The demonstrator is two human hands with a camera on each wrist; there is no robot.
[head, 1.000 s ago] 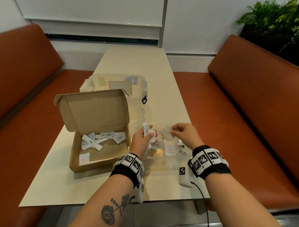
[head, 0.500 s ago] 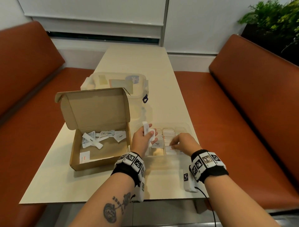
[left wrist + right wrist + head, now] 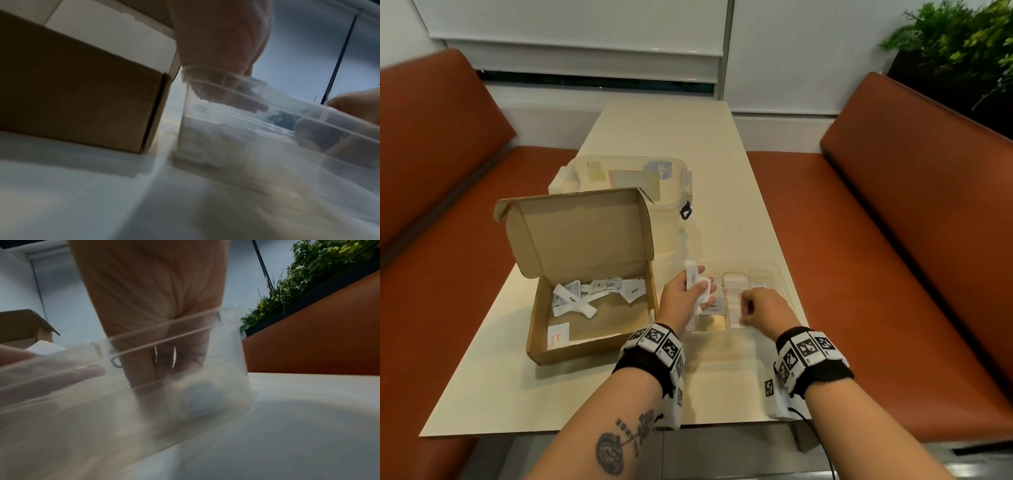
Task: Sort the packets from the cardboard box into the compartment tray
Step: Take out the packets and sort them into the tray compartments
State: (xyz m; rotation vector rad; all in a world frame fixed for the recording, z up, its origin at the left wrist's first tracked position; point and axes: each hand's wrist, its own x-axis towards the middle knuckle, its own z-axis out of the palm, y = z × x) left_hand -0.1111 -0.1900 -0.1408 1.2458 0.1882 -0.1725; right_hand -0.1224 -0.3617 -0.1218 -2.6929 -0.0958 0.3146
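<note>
Packets (image 3: 599, 291) lie jumbled in the open cardboard box (image 3: 592, 349) at centre left of the head view, on the desk (image 3: 722, 164); one long stick packet (image 3: 574, 302) lies flat with its long axis running diagonally from upper left to lower right, and a small square packet with red print (image 3: 558, 336) sits apart near the box's near wall. Just right of the box stands the clear compartment tray (image 3: 774, 270), with white packets stacked flat in its middle compartments. The left hand (image 3: 685, 301) hovers over the tray's left end, its fingers curled around a narrow white packet (image 3: 691, 278) held nearly upright, long axis pointing toward the top of the frame, plus other white packets between the fingers whose number I cannot tell. The right hand (image 3: 765, 310) is lowered into the tray's near middle part, fingers bent down onto a white packet (image 3: 736, 308) there; whether it pinches or merely presses that packet I cannot tell. Behind the box a lidded clear plastic container (image 3: 626, 178) stands at upper centre.
</note>
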